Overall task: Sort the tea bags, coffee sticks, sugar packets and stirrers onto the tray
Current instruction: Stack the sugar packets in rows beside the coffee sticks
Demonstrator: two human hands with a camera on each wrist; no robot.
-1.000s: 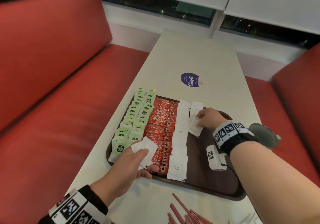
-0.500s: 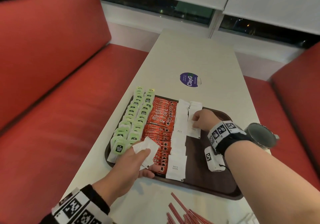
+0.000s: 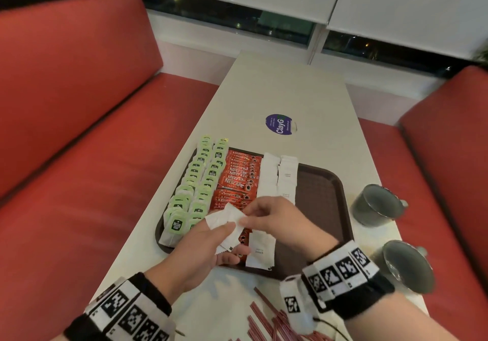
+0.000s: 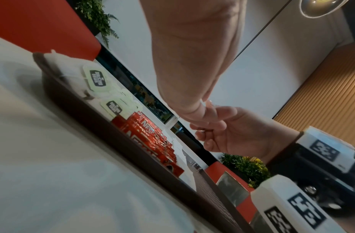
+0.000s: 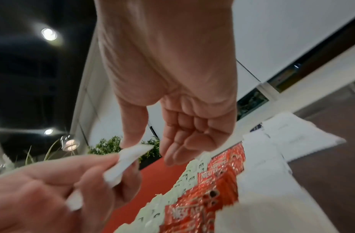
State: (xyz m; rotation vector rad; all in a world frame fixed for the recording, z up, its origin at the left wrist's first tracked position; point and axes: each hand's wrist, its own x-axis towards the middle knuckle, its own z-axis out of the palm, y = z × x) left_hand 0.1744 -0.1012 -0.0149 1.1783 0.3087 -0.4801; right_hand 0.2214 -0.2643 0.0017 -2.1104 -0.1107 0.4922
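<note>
- Two hands meet above the near edge of the tray [image 3: 340, 190]: the left hand [image 3: 196, 251] holds a small fan of white sugar packets [image 3: 224, 222], thumb on top and fingers curled beneath.
- Right hand [image 3: 274, 220] reaches in from the tray's side, thumb and forefinger closing on the top corner of the fan; whether its grip has a packet fully pinched I cannot tell. The right-wrist view shows the thumb at the packet edge with the other fingers loosely curled.
- Key relation: the packets lie just to the left of the right hand's grip, long axis running roughly from the person toward the tray's far end, like the laid rows.
- Likely next move: a short carry up the tray to the shorter sugar row [image 3: 287, 177], which ends well before the near rim.
- On the tray: tea bags [image 3: 200, 179] along its left edge, coffee sticks [image 3: 237, 179] next, then two sugar rows; bare brown floor on the right.
- Red stirrers [image 3: 264, 317] lie on the worktop [image 3: 290, 90] nearer the person than the tray, not yet sorted.
- Two grey cups [image 3: 375, 206] stand right of the tray; a round purple sticker [image 3: 281, 124] sits beyond it.
- Red bench seats [image 3: 79, 129] flank the worktop.
</note>
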